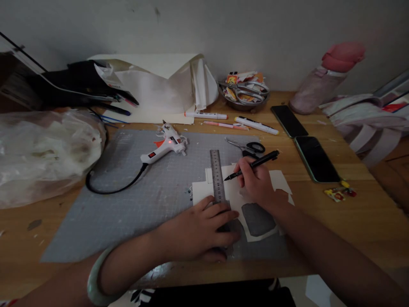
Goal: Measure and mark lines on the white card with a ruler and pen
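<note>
A metal ruler lies nearly upright in the view across a sheet of white paper. My left hand is closed over the ruler's lower end, its fingers resting across it and on the paper. In my right hand is a black pen, gripped in the fingers, its tip on or just above the paper right of the ruler. Pencil-like lines show on the paper left of the ruler. An irregular cutout in the paper lies below my right hand.
A grey cutting mat lies beneath. On it are a white glue gun with a red light and black-handled scissors. Markers, two phones, a bowl, a pink-topped bottle and a plastic bag surround it.
</note>
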Tool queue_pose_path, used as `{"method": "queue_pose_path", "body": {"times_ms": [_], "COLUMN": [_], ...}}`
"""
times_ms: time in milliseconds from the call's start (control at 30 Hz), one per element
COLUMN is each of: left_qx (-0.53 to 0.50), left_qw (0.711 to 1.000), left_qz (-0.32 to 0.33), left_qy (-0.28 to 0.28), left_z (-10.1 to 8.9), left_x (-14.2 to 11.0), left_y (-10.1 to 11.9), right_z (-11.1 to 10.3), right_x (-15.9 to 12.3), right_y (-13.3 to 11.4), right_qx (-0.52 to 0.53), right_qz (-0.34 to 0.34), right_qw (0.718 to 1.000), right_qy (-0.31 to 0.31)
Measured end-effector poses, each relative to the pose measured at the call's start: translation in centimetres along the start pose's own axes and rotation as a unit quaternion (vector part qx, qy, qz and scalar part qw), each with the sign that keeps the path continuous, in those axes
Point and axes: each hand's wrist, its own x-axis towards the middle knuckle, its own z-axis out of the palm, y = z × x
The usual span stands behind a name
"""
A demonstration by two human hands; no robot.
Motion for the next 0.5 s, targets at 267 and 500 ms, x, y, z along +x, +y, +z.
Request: {"method": "queue_pose_path", "body": {"times_ms": [267, 500], "left_qx": [0.008, 0.018], "left_qw": [1.000, 1.000], "left_qz": [-0.002, 0.000], "left_qy": [0.012, 0.008], "left_z": [0.11, 0.14], "left_x": [0.01, -0.01], "left_y": [0.03, -0.02], "right_z": [-0.02, -0.03], "right_x": [0.01, 0.01], "right_y": [0.06, -0.03], "right_qx": [-0.005, -0.004], "right_qz": [0.008, 0.004], "right_qw": [1.000, 1.000], "right_qy": [-0.011, -0.010]}}
